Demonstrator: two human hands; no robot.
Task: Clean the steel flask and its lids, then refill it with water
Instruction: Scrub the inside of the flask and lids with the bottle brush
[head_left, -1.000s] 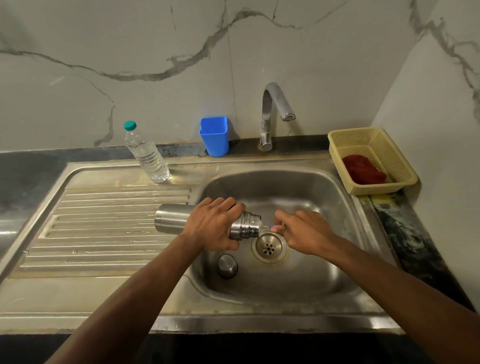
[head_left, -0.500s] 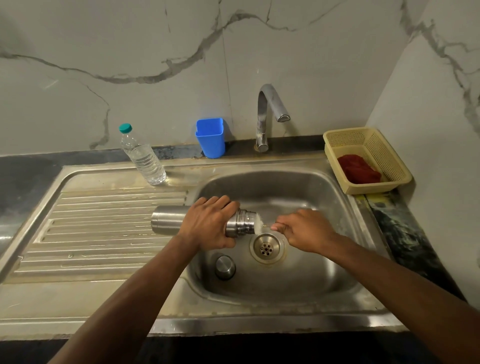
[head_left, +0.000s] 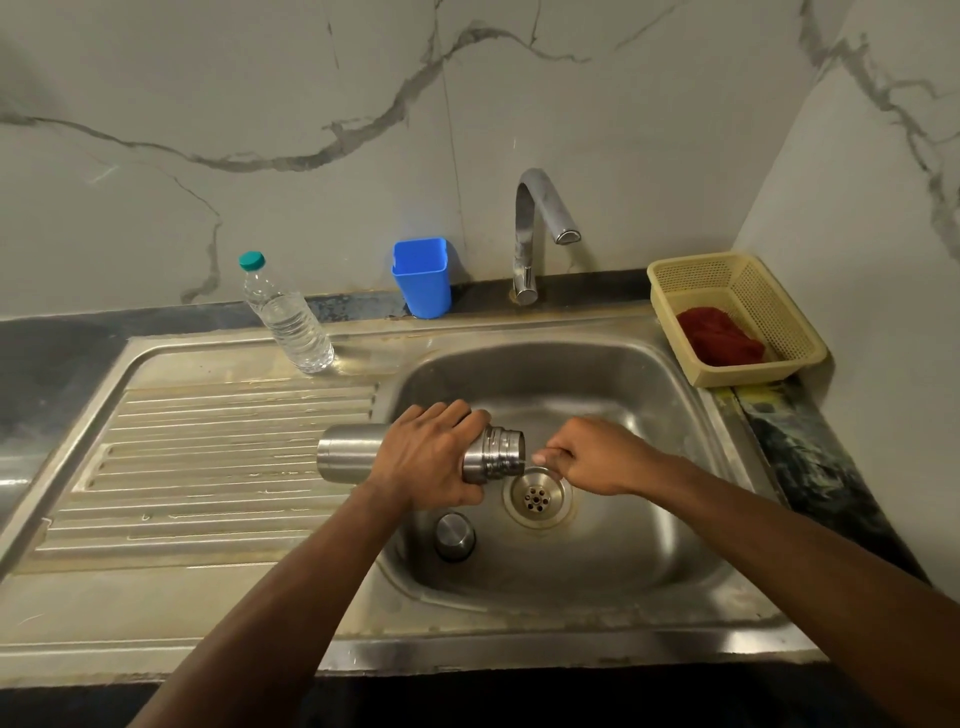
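Unmoved, left hand (head_left: 434, 462) grips flask (head_left: 415, 454) above basin; right hand (head_left: 592, 457) pinches something unclear.

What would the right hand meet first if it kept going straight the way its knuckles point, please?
Most likely the open mouth of the steel flask, held sideways by the left hand; the right hand looks almost touching it, though depth is unclear.

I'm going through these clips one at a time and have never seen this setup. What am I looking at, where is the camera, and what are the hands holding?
No machine here: a person's bare hands, filmed by one wide-angle camera on their head, looking down at a steel sink. The left hand grips a steel flask held sideways over the drain. The right hand pinches something small at the flask's mouth; I cannot tell what. A steel lid lies in the basin. Behind stand a clear plastic bottle, a blue plastic cup, a tap and a yellow basket with a red cloth.
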